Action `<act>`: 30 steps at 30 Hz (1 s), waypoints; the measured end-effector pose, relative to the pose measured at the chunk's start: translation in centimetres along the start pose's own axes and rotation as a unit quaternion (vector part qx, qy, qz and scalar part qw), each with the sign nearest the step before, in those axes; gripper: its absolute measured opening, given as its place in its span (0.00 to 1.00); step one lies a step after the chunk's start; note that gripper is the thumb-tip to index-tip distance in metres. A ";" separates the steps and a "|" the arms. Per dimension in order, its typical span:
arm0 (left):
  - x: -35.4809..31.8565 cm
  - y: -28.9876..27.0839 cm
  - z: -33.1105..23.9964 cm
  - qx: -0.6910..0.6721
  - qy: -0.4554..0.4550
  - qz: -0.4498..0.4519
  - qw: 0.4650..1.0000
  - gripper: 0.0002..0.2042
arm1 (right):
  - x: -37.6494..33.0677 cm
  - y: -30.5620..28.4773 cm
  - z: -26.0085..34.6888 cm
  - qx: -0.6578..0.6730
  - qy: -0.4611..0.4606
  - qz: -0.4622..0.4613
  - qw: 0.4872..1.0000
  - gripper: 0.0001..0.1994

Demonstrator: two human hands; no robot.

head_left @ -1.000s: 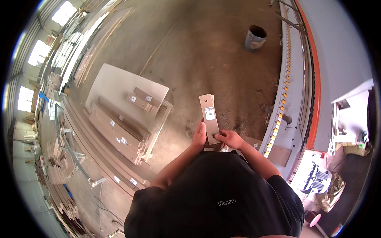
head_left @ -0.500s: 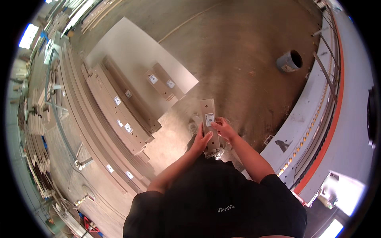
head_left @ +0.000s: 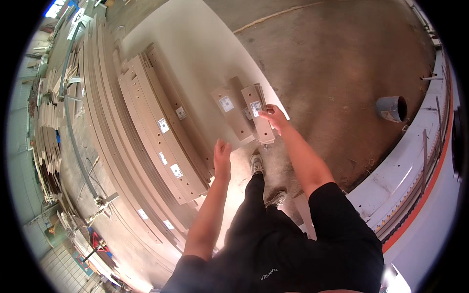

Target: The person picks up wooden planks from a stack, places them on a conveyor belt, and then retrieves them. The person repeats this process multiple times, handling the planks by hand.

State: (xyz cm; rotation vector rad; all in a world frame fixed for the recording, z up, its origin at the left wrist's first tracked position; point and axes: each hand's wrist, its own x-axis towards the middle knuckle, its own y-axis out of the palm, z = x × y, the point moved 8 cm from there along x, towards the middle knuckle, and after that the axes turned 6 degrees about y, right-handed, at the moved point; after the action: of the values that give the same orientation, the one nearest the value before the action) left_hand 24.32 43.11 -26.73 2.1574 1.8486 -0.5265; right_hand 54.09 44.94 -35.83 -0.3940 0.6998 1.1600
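right hand point(head_left: 274, 117) has its grip closed on the short tan labelled wooden board point(head_left: 259, 117), steadying it beside the long boards point(head_left: 161, 141), left hand point(head_left: 222, 151) open, empty.

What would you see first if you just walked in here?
Probably the right hand on a short brown board with a white sticker, lying on a big pale sheet on the floor. The left hand hangs open beside it, holding nothing. To the left lies a stack of long boards, and a grey bucket lies tipped over at the right.
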 end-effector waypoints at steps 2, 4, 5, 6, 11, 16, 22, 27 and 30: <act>4.3 -0.1 2.4 -0.028 -0.054 0.063 0.996 0.32 | 2.8 1.6 0.7 -0.018 0.007 0.027 0.999 0.39; 7.5 1.0 2.8 -0.077 -0.083 0.065 0.991 0.34 | 4.8 2.9 0.8 0.001 0.012 0.055 0.998 0.40; 8.9 1.4 3.2 -0.099 -0.095 0.063 0.989 0.35 | 5.4 3.5 0.4 -0.033 0.036 0.064 0.997 0.39; 10.6 1.7 4.4 -0.118 -0.103 0.058 0.986 0.36 | 5.8 3.9 0.4 -0.058 0.027 0.055 0.996 0.39; 13.8 5.3 3.9 -0.175 -0.115 0.095 0.973 0.36 | 6.8 5.5 -0.7 -0.179 0.025 0.055 0.982 0.38; 14.5 6.2 4.1 -0.163 -0.087 0.097 0.978 0.35 | 6.5 6.3 -0.6 -0.198 0.020 0.052 0.979 0.39; 13.0 6.1 2.2 -0.078 -0.121 0.130 0.981 0.36 | 0.5 6.4 5.9 -0.343 -0.191 -0.158 0.906 0.42; 14.9 5.2 5.7 -0.211 -0.074 0.136 0.965 0.38 | -5.4 11.2 7.7 -0.417 -0.228 -0.138 0.869 0.44; 15.2 5.2 6.5 -0.232 -0.085 0.149 0.958 0.37 | -5.5 12.1 6.6 -0.371 -0.248 -0.165 0.879 0.40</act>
State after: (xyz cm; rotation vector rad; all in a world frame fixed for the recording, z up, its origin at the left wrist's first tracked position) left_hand 30.72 53.15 -39.30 1.9447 1.3551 -0.1807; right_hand 43.61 49.58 -26.48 -0.7870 -0.2900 1.1005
